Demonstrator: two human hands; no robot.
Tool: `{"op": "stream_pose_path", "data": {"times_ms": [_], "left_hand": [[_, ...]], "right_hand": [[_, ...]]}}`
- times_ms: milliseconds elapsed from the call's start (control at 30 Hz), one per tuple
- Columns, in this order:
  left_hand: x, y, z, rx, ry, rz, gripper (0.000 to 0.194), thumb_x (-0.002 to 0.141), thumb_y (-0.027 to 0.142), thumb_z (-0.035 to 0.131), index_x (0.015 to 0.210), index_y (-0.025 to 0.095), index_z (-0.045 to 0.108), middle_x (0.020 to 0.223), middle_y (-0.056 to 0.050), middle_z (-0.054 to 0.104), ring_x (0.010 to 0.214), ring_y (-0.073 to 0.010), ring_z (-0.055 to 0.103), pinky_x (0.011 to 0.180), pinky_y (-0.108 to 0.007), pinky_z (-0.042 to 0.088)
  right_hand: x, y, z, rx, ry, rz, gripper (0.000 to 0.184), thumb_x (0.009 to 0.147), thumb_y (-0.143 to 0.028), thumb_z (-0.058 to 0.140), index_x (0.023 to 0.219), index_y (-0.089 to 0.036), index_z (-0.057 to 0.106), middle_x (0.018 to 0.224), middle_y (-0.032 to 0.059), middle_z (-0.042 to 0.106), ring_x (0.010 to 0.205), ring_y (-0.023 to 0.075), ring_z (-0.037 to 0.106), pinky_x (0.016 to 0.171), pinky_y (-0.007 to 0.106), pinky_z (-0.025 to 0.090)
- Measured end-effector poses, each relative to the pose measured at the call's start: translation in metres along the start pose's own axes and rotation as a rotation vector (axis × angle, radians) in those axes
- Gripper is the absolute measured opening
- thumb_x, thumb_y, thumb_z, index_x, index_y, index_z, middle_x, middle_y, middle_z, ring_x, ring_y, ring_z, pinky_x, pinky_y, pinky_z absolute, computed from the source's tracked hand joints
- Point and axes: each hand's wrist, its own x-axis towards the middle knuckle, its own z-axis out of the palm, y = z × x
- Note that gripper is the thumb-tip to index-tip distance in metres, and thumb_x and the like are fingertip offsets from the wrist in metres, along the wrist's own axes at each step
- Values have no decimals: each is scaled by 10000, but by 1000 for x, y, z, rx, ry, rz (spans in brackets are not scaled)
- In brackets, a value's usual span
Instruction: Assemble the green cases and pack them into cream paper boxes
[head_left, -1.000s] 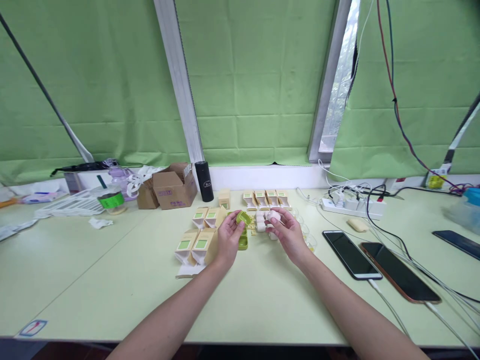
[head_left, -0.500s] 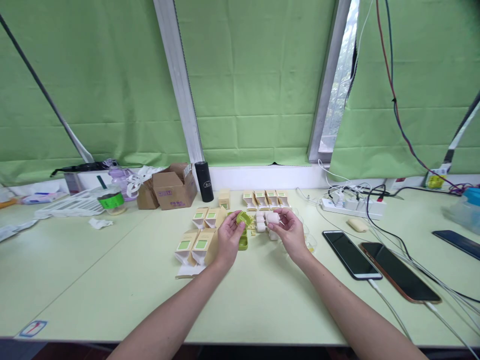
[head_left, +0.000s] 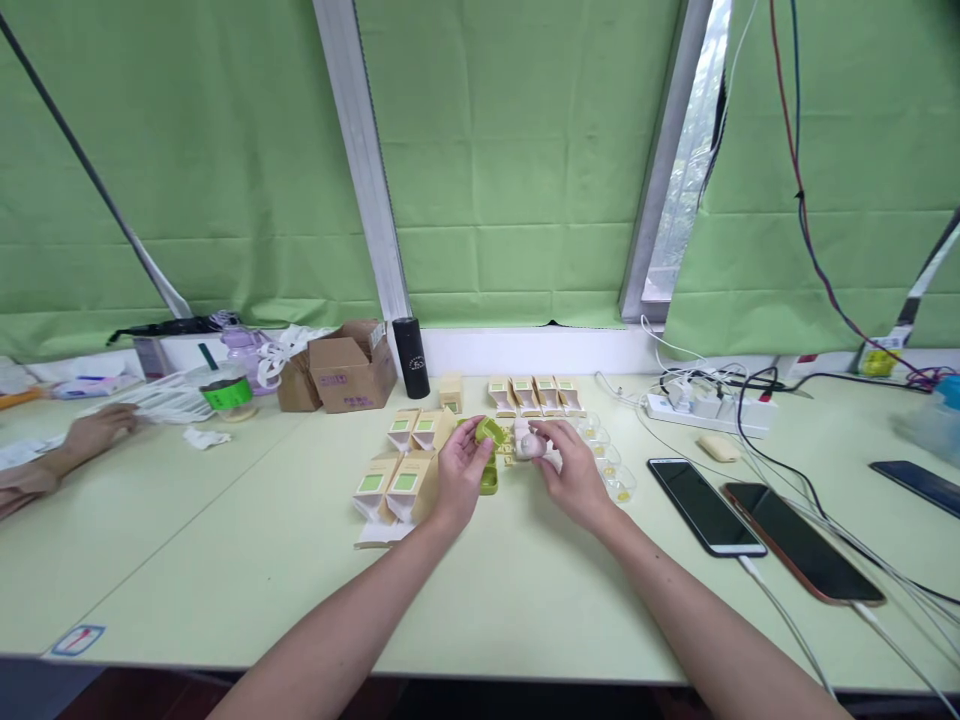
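My left hand is closed on a small olive-green plastic container, held tilted over the table. More green containers lie just beneath it. In the fingers of my right hand is a rounded white piece, turned so its rounded end shows; its exact kind is not clear. Other white pieces sit close behind it, partly hidden by the hand. Small yellow bits lie between the two hands. To the right of my right hand stand clear plastic cups with something yellow inside.
Small cream boxes with green labels stand left of my left hand, more behind. Farther back are a cardboard box and a black bottle. Phones and a power strip lie right. Another person's hand reaches in left.
My right hand has moved slightly left and turned the white piece, bringing it nearer the green container. Another person's hand has come into view at the left edge.
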Motion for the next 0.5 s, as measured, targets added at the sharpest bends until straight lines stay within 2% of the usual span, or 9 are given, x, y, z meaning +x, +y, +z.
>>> {"op": "stream_pose_path", "data": {"times_ms": [167, 367, 500], "left_hand": [[0, -1, 1, 0, 3, 6, 601, 829, 526, 835, 1285, 181, 649, 1300, -146, 720, 1231, -278, 686, 1054, -396, 550], [0, -1, 2, 4, 2, 19, 593, 829, 523, 837, 1276, 179, 649, 1303, -150, 718, 1206, -272, 694, 1052, -399, 552], [-1, -2, 2, 0, -2, 21, 589, 825, 513, 842, 1268, 175, 649, 1279, -148, 723, 1189, -270, 697, 1048, -398, 552]], "right_hand": [[-4, 4, 4, -230, -125, -130, 439, 855, -32, 547, 1231, -228, 661, 1198, 129, 703, 1125, 316, 636, 950, 472, 531], [-4, 4, 5, -522, -256, -124, 382, 791, -16, 608, 1093, -224, 715, 1142, 101, 750, 1116, 315, 600, 947, 450, 448], [-4, 1, 7, -625, -265, -143, 333, 782, -43, 641, 1045, -224, 734, 1182, 115, 728, 1165, 332, 552, 972, 461, 426]]}}
